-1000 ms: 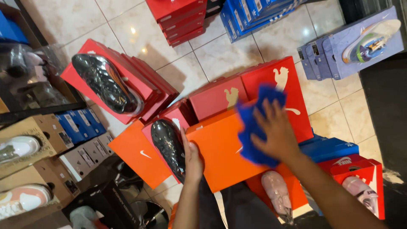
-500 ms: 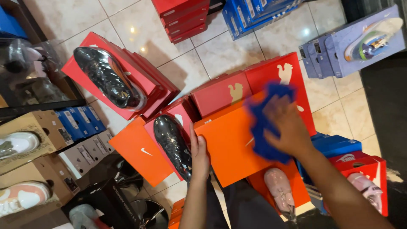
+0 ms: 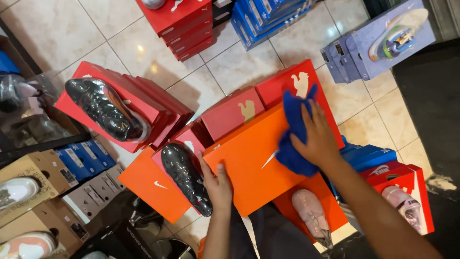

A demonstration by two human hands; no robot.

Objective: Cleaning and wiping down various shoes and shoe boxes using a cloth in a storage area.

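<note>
Spreading across the tiled floor are stacks of shoe boxes, red, blue and lilac, some carrying shoes. Sitting in the middle, tilted over red boxes, is the orange shoe box. The right hand is lying fingers spread, palm pressing a blue cloth onto the lid's upper right part, near its far edge. The left hand is clamping the box's near-left edge, thumb on the lid, just beside a glossy black shoe on a neighbouring box. For a clean wipe, I judge the cloth should be staying flat under the whole palm, sweeping in overlapping strokes, while the left hand is bracing the box against sliding.
</note>
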